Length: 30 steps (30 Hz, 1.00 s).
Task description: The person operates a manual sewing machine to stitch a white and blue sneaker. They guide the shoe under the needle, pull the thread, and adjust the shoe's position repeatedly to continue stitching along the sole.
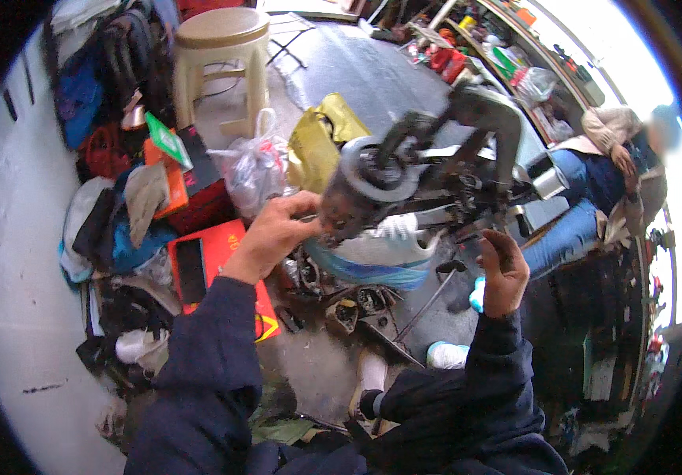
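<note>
A black cast-metal machine (483,134), resembling a shoe-repair sewing machine, fills the upper middle, with a wide round cylinder (373,178) at its near left. My left hand (282,233) grips the lower edge of that cylinder. A white and blue sneaker (376,261) sits beneath it, partly hidden by the machine. My right hand (503,273) is right of the sneaker, below the mechanism, fingers curled; what they hold, if anything, is too small to name. Dark metal parts (349,313) lie below the shoe.
A beige stool (222,36), yellow bag (321,138), plastic bag (250,178) and red box (206,245) with a dark phone (191,269) surround the machine. Bags and clothes pile along the left wall. A seated person (570,237) in jeans is at right, below cluttered shelves (547,63).
</note>
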Each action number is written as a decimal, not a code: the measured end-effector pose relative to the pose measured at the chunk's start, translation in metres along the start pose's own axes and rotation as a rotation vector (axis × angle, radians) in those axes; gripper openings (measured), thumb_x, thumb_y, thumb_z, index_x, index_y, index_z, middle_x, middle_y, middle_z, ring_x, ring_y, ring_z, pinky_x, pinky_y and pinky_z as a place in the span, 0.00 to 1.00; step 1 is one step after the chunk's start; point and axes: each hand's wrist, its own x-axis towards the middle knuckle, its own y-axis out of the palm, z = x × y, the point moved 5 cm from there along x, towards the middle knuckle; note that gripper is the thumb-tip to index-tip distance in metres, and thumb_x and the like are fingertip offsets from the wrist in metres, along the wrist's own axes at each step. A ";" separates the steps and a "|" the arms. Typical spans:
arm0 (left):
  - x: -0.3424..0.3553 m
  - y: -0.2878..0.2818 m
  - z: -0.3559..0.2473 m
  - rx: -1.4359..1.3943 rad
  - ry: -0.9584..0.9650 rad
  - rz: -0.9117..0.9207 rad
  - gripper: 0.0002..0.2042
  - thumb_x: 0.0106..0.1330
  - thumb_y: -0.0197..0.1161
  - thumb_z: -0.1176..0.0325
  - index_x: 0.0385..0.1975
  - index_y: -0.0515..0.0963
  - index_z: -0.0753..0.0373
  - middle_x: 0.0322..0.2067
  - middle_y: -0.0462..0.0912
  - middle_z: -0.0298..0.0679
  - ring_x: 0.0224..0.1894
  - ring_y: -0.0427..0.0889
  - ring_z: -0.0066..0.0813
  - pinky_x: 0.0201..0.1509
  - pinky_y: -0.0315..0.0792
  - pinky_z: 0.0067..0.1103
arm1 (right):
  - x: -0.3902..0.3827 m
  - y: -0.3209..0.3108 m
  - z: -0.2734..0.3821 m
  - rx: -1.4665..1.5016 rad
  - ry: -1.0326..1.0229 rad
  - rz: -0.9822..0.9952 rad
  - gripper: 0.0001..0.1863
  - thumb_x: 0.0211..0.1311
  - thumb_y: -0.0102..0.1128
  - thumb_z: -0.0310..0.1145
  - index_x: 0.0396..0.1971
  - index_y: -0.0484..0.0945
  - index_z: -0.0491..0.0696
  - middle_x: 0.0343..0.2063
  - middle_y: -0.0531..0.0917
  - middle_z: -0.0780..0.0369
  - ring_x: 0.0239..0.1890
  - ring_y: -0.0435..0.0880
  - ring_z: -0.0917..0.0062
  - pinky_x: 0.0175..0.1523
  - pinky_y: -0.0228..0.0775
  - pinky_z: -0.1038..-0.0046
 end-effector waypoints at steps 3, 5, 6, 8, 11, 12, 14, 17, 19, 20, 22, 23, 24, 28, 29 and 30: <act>-0.003 0.002 -0.002 -0.009 -0.027 -0.002 0.13 0.65 0.69 0.67 0.46 0.85 0.66 0.39 0.83 0.28 0.46 0.78 0.17 0.55 0.70 0.20 | 0.005 0.001 -0.002 0.193 0.037 0.063 0.11 0.72 0.63 0.29 0.48 0.85 0.40 0.37 0.87 0.63 0.34 0.82 0.83 0.38 0.75 0.80; -0.004 0.004 0.001 -0.166 -0.086 -0.007 0.12 0.65 0.70 0.70 0.47 0.86 0.64 0.42 0.86 0.28 0.47 0.79 0.17 0.58 0.71 0.20 | 0.006 0.007 -0.001 0.330 0.126 0.082 0.12 0.72 0.63 0.32 0.48 0.85 0.40 0.35 0.86 0.63 0.31 0.81 0.83 0.37 0.75 0.79; -0.004 0.005 0.001 -0.191 -0.091 -0.017 0.12 0.65 0.69 0.70 0.47 0.86 0.64 0.42 0.87 0.28 0.47 0.80 0.17 0.58 0.71 0.20 | 0.007 0.011 0.001 0.416 0.153 0.105 0.13 0.72 0.63 0.33 0.48 0.85 0.40 0.36 0.86 0.63 0.31 0.81 0.83 0.37 0.75 0.79; -0.005 0.005 0.004 -0.241 -0.106 -0.042 0.12 0.64 0.69 0.72 0.47 0.86 0.63 0.44 0.88 0.29 0.47 0.81 0.16 0.58 0.72 0.20 | 0.009 0.020 0.006 0.571 0.245 0.140 0.15 0.73 0.63 0.35 0.52 0.83 0.40 0.35 0.84 0.63 0.30 0.81 0.82 0.37 0.75 0.78; -0.004 0.003 0.008 -0.243 -0.100 -0.063 0.13 0.64 0.68 0.74 0.48 0.86 0.62 0.44 0.88 0.29 0.47 0.81 0.16 0.57 0.73 0.20 | 0.011 0.031 0.015 0.845 0.322 0.177 0.17 0.74 0.62 0.35 0.56 0.81 0.41 0.35 0.82 0.63 0.30 0.80 0.82 0.36 0.76 0.77; -0.005 0.002 0.009 -0.217 -0.099 -0.066 0.13 0.63 0.68 0.74 0.48 0.86 0.62 0.44 0.88 0.29 0.46 0.82 0.16 0.56 0.74 0.20 | 0.011 0.034 0.018 0.893 0.346 0.188 0.19 0.75 0.61 0.34 0.59 0.79 0.41 0.35 0.80 0.63 0.30 0.80 0.81 0.35 0.76 0.76; -0.005 0.002 0.010 -0.226 -0.099 -0.066 0.13 0.64 0.68 0.74 0.48 0.86 0.62 0.44 0.88 0.29 0.46 0.82 0.16 0.56 0.74 0.20 | 0.012 0.039 0.021 1.011 0.398 0.204 0.20 0.75 0.61 0.34 0.61 0.77 0.41 0.35 0.80 0.63 0.30 0.78 0.82 0.35 0.75 0.75; -0.004 0.002 0.012 -0.190 -0.113 -0.051 0.13 0.64 0.65 0.73 0.49 0.85 0.63 0.43 0.88 0.29 0.46 0.82 0.16 0.55 0.73 0.19 | 0.016 0.049 0.026 1.177 0.459 0.261 0.21 0.77 0.59 0.38 0.61 0.76 0.42 0.35 0.80 0.64 0.30 0.76 0.82 0.34 0.71 0.74; -0.007 0.000 0.008 -0.140 -0.088 -0.049 0.13 0.65 0.64 0.72 0.48 0.85 0.64 0.43 0.87 0.29 0.45 0.81 0.16 0.54 0.73 0.19 | 0.016 0.059 0.028 1.311 0.505 0.290 0.21 0.78 0.58 0.40 0.59 0.76 0.39 0.34 0.81 0.62 0.28 0.77 0.80 0.33 0.71 0.72; -0.006 0.000 0.006 -0.106 -0.051 -0.050 0.13 0.65 0.63 0.72 0.48 0.85 0.64 0.42 0.87 0.29 0.45 0.81 0.16 0.54 0.73 0.19 | 0.016 0.060 0.028 1.240 0.501 0.273 0.21 0.79 0.55 0.43 0.57 0.76 0.40 0.35 0.81 0.61 0.29 0.76 0.80 0.35 0.71 0.72; -0.005 0.000 0.004 -0.095 -0.052 -0.042 0.14 0.64 0.60 0.73 0.47 0.84 0.65 0.41 0.86 0.28 0.44 0.79 0.16 0.53 0.72 0.18 | 0.015 0.062 0.025 1.266 0.548 0.223 0.17 0.79 0.55 0.44 0.48 0.77 0.44 0.35 0.81 0.61 0.29 0.75 0.78 0.35 0.70 0.71; -0.007 0.003 0.006 -0.200 -0.072 -0.060 0.13 0.64 0.61 0.73 0.47 0.85 0.64 0.41 0.85 0.27 0.44 0.78 0.15 0.53 0.72 0.18 | 0.015 0.063 0.024 1.304 0.567 0.212 0.15 0.79 0.54 0.44 0.45 0.77 0.46 0.34 0.81 0.61 0.29 0.75 0.77 0.34 0.70 0.72; -0.006 0.003 0.007 -0.198 -0.097 -0.051 0.13 0.64 0.62 0.73 0.48 0.85 0.64 0.42 0.85 0.27 0.44 0.78 0.15 0.54 0.72 0.18 | 0.014 0.058 0.023 1.304 0.527 0.178 0.13 0.78 0.56 0.43 0.40 0.77 0.48 0.34 0.81 0.61 0.28 0.75 0.76 0.32 0.68 0.74; -0.005 0.006 0.005 -0.232 -0.091 -0.013 0.14 0.65 0.65 0.73 0.50 0.85 0.63 0.44 0.85 0.27 0.47 0.79 0.16 0.55 0.72 0.19 | 0.017 0.035 0.019 1.403 0.375 0.174 0.11 0.75 0.56 0.39 0.32 0.74 0.50 0.27 0.74 0.68 0.24 0.69 0.84 0.28 0.63 0.79; -0.005 0.008 0.004 -0.273 -0.076 -0.012 0.13 0.66 0.65 0.73 0.49 0.86 0.62 0.45 0.84 0.27 0.46 0.79 0.16 0.55 0.72 0.19 | 0.017 0.028 0.017 1.423 0.349 0.151 0.11 0.75 0.56 0.38 0.31 0.74 0.51 0.26 0.73 0.69 0.23 0.67 0.86 0.28 0.62 0.79; -0.006 0.007 0.004 -0.202 -0.098 -0.020 0.11 0.67 0.67 0.70 0.48 0.86 0.63 0.44 0.85 0.27 0.47 0.79 0.17 0.55 0.72 0.19 | 0.018 0.022 0.010 1.323 0.354 0.049 0.12 0.76 0.55 0.39 0.31 0.74 0.50 0.26 0.73 0.68 0.24 0.67 0.85 0.28 0.63 0.78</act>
